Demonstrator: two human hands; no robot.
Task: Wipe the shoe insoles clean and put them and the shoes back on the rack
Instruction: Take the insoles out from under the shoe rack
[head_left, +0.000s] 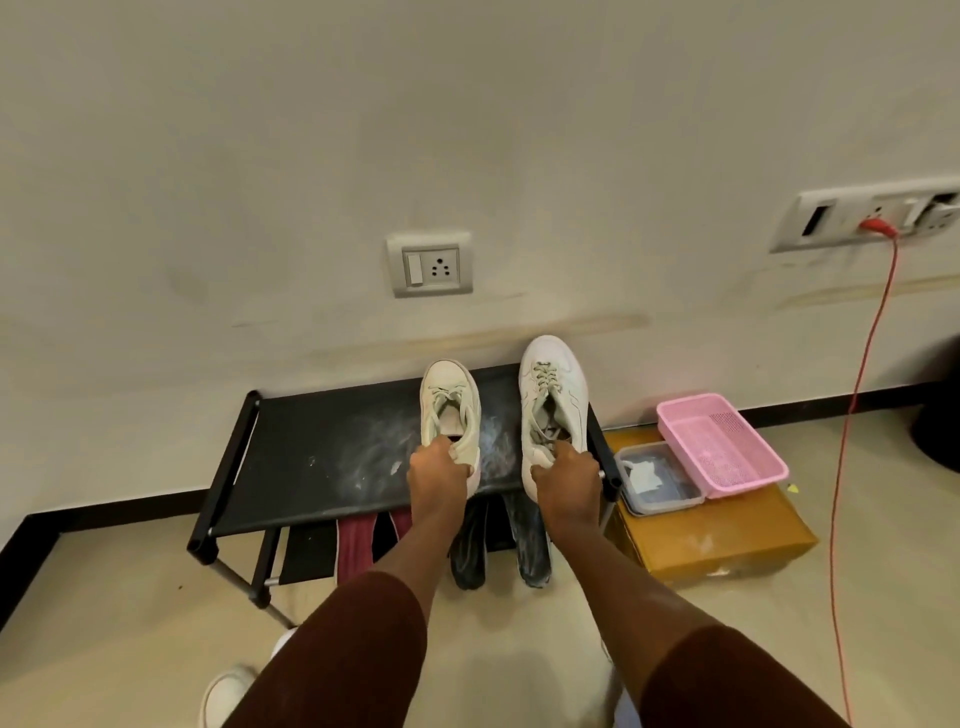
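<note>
Rack: black metal-framed shoe rack with a fabric top shelf (322, 457), set against the wall. A white powdery smear (379, 452) marks the shelf centre.
Below rack, left: a maroon item (356, 545) under the front edge; its type cannot be determined.
Left hand: the left hand (439, 470) is clamped round the heel collar of the smaller white lace-up sneaker (449, 400).
Left sneaker position: over the right half of the rack's top shelf, toe towards the wall. It appears to rest on the shelf.
Insoles: two dark grey foam insoles (467, 551) lie side by side below the rack's front edge, ends projecting onto the floor. Both carry white residue and are judged not yet clean.
Right sneaker position: the larger white lace-up sneaker (553, 395) is at the rack's right end, toe past the rear edge. Whether it is lifted or resting cannot be determined.
Right hand: the right hand (566, 478) is clamped on that sneaker's heel.
Hand spacing: the hands are apart, one sneaker each.
Right of rack: clear plastic tub holding white cloth (667, 505) and a pink perforated plastic basket (727, 447), both on a brown cardboard box (717, 540).
Handling, sneakers: judged light, with a stiff sole and a soft upper. The heel collar is the firm hold; loose laces may snag.
Handling, insoles: judged thin, light and floppy. Take hold at the heel end and support the length while wiping.
Markings: no brand, label or writing is legible.
</note>
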